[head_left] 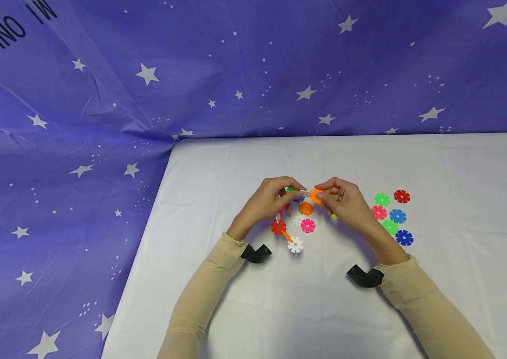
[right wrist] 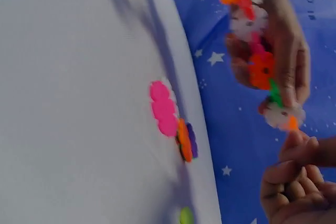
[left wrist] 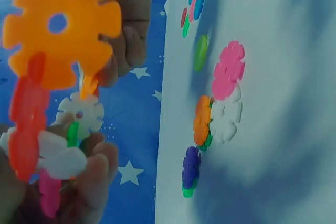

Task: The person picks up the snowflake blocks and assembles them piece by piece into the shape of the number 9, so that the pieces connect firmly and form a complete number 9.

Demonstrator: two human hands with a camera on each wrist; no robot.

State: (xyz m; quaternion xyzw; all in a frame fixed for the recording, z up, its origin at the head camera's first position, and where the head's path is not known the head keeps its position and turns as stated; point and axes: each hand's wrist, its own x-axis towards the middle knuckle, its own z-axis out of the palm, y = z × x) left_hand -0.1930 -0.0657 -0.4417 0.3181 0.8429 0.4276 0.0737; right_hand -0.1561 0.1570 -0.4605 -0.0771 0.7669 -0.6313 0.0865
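Observation:
My left hand [head_left: 271,197] holds a chain of slotted plastic flower discs joined edge to edge. In the head view the chain hangs below that hand, with a red disc [head_left: 278,227], an edge-on orange piece and a white disc [head_left: 295,245] at its lower end. At the upper end, left fingers pinch another white disc [left wrist: 92,113], which has a green disc [right wrist: 275,94] in it. My right hand [head_left: 345,202] pinches an orange disc [head_left: 315,196] between thumb and finger. Its edge meets that white disc; how deep it sits is hidden by fingers.
Loose discs lie on the white tabletop below the hands, among them orange [head_left: 305,209], pink [head_left: 307,226] and purple [left wrist: 191,166]. Several more, including a dark blue one [head_left: 404,238], lie right of the right forearm. A starry blue cloth [head_left: 253,65] hangs behind.

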